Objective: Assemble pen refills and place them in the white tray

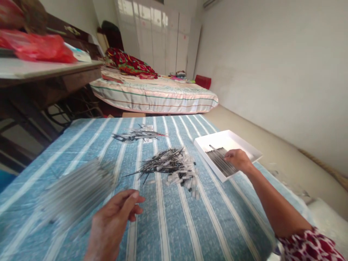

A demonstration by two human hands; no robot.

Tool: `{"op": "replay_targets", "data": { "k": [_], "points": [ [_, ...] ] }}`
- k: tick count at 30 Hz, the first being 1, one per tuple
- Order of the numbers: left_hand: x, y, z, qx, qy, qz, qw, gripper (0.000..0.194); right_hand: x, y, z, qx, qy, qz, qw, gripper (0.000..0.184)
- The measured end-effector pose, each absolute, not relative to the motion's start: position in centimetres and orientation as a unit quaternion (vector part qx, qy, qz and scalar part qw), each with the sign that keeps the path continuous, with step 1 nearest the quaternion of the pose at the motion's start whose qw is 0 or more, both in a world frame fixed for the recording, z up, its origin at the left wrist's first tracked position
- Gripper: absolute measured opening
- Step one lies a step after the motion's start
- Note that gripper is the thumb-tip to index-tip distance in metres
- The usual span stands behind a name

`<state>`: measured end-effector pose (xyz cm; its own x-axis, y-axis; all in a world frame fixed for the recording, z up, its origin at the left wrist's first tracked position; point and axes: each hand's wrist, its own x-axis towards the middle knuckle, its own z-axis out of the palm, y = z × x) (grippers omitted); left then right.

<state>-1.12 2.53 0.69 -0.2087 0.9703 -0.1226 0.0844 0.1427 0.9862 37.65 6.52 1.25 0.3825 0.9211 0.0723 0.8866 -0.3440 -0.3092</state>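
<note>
My right hand (pixel 239 159) is over a shallow white box (pixel 255 155), its fingers pinched together on a row of thin grey pen-like sticks (pixel 221 161). What is between its fingertips is hidden. One stick lies askew at the row's far end. My left hand (pixel 115 217) hovers above the near part of the cloth, fingers loosely curled and nothing visible in them. To its left lies a blurred layer of translucent grey tubes (pixel 78 188). Between the hands is a heap of thin dark sticks (pixel 163 159) with whitish and black small end pieces (pixel 185 175).
A blue cloth with white stripes (pixel 174 224) covers the work surface. Farther back lies a smaller bunch of dark thin pieces (pixel 138 135). A bed (pixel 157 94) stands beyond, a table with a red plastic bag (pixel 46 47) at left, and a wall (pixel 285 65) at right.
</note>
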Motion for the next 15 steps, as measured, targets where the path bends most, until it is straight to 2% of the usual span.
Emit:
{"op": "replay_targets", "data": {
  "k": [7,15],
  "points": [
    [-1.0,2.6,0.4,0.453,0.611,0.471,0.447,0.025,39.6,6.0,-0.6,-0.811,-0.56,0.115,0.129,0.014],
    [-1.3,3.0,-0.4,0.464,0.623,0.442,0.448,0.029,39.7,5.9,-0.1,-0.803,-0.569,0.148,0.1,0.011]
  ]
}}
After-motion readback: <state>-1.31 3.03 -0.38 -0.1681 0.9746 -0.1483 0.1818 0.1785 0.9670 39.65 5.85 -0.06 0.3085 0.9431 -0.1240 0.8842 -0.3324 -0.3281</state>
